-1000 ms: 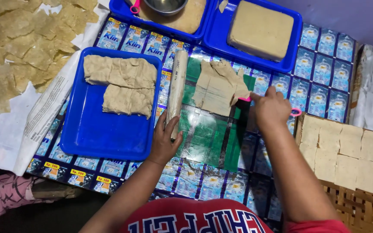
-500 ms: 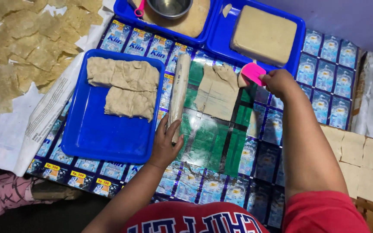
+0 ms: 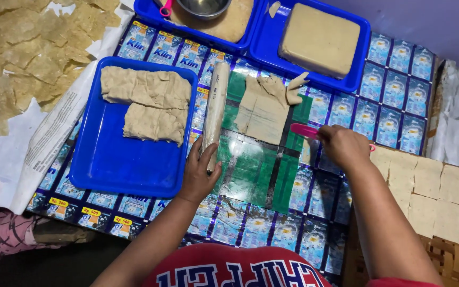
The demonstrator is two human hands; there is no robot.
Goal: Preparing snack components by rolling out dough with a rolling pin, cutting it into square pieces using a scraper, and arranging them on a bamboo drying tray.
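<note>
Dough sheet (image 3: 264,109) lies flat on the work surface (image 3: 251,175) just beyond both hands, its long axis running away from the person; the right hand (image 3: 343,146), closed around a pink tool (image 3: 304,130), is nearer, the tool's tip near the sheet's right edge. The left hand (image 3: 198,172) grips the near end of a rolling pin (image 3: 215,106) lying alongside the sheet's left edge. Farther off, a blue tray (image 3: 112,165) holds folded dough, and another carries what seems a dough block (image 3: 320,40).
</note>
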